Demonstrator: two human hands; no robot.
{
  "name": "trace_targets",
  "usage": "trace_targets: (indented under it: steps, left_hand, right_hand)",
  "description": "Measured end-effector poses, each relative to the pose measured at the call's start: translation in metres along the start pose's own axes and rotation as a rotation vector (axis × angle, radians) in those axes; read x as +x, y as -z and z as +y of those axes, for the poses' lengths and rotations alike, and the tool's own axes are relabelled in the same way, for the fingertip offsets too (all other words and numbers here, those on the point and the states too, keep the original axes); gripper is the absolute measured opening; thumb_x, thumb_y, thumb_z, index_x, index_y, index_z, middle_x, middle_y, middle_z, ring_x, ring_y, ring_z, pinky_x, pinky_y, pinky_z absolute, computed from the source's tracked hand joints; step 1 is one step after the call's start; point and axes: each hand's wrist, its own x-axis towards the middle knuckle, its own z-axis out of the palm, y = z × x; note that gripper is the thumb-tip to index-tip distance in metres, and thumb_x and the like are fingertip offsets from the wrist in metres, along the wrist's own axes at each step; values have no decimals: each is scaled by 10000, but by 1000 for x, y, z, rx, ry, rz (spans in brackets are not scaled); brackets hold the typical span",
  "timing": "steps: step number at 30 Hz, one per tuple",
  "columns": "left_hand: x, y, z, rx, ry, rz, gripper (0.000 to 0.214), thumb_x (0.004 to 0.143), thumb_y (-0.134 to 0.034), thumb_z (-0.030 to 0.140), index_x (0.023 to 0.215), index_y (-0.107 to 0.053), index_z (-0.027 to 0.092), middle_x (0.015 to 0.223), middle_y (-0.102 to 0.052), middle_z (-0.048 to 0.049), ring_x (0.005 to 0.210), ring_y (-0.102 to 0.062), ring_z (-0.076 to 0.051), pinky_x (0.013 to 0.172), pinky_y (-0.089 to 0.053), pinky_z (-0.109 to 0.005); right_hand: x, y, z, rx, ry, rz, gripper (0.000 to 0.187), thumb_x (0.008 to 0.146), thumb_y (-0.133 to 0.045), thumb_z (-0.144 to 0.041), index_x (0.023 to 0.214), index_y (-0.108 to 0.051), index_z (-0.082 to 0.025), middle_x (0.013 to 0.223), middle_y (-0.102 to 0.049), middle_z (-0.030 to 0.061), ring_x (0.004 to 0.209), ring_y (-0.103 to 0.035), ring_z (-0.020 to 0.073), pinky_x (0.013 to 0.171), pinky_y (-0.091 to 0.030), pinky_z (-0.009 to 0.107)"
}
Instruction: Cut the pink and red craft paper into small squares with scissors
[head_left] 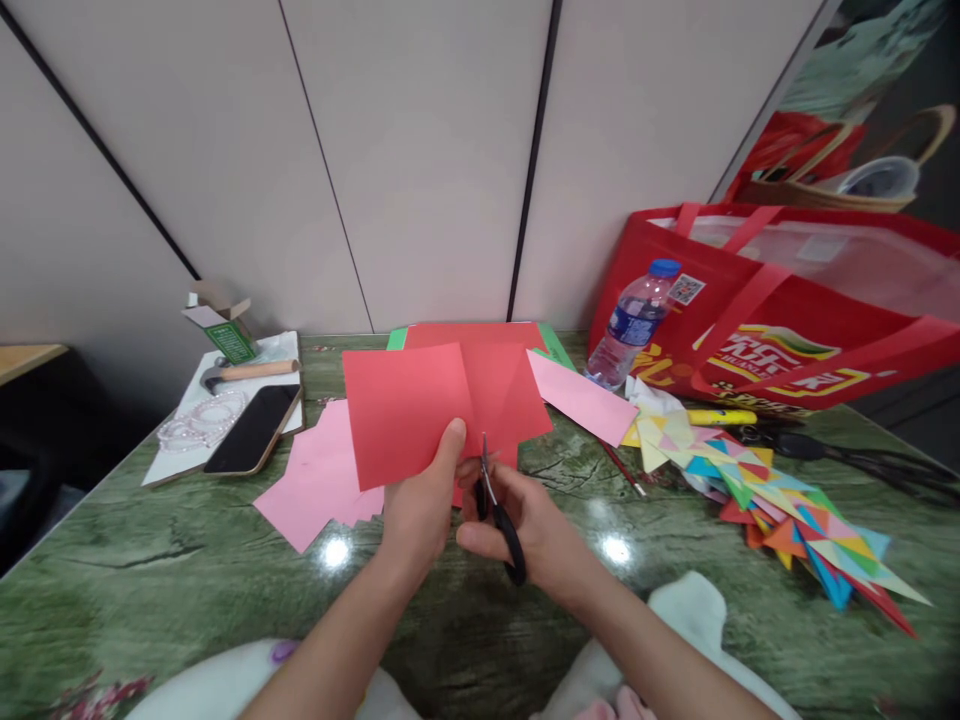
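Note:
My left hand pinches the lower edge of a red sheet of paper, held up above the green marbled table. My right hand grips black-handled scissors. The blades point up into the bottom edge of the red paper, at its middle fold. Both hands are close together over the table's front centre.
Pink sheets lie under the red paper, another pink sheet to the right. Folded coloured paper pieces are piled at right, by a water bottle and red bag. A phone, hammer and small box sit left.

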Motion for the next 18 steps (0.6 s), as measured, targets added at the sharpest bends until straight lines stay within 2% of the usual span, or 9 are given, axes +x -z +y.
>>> trace_targets:
  steps: [4, 7, 14, 18]
  left_hand:
    - [-3, 0, 5, 269, -77, 94, 356, 596, -692, 427, 861, -654, 193, 924, -668, -69, 914, -596, -258, 823, -439, -362]
    - [-4, 0, 7, 412, -82, 89, 369, 627, -632, 511, 837, -659, 208, 923, -671, -60, 844, -606, -241, 786, -443, -356]
    - [-5, 0, 8, 513, -80, 123, 354, 619, -613, 549, 762, -671, 230, 857, -677, -39, 796, -599, -230, 699, -436, -327]
    - [-7, 1, 10, 494, -51, 143, 315, 601, -643, 523, 714, -680, 232, 735, -684, -38, 726, -605, -235, 683, -419, -330]
  right_hand:
    - [0, 0, -1, -4, 0, 10, 494, 518, -778, -412, 819, -460, -183, 688, -451, -36, 626, -408, 114, 575, -337, 234]
    - [1, 0, -1, -27, 13, 11, 495, 526, -767, -433, 833, -471, -182, 687, -447, -36, 620, -409, 115, 573, -337, 237]
    - [0, 0, -1, -61, 14, 13, 484, 541, -757, -444, 838, -484, -177, 686, -444, -33, 626, -409, 118, 580, -342, 239]
    - [0, 0, -1, -72, 7, 15, 481, 532, -755, -455, 825, -491, -180, 673, -440, -36, 614, -404, 118, 570, -344, 241]
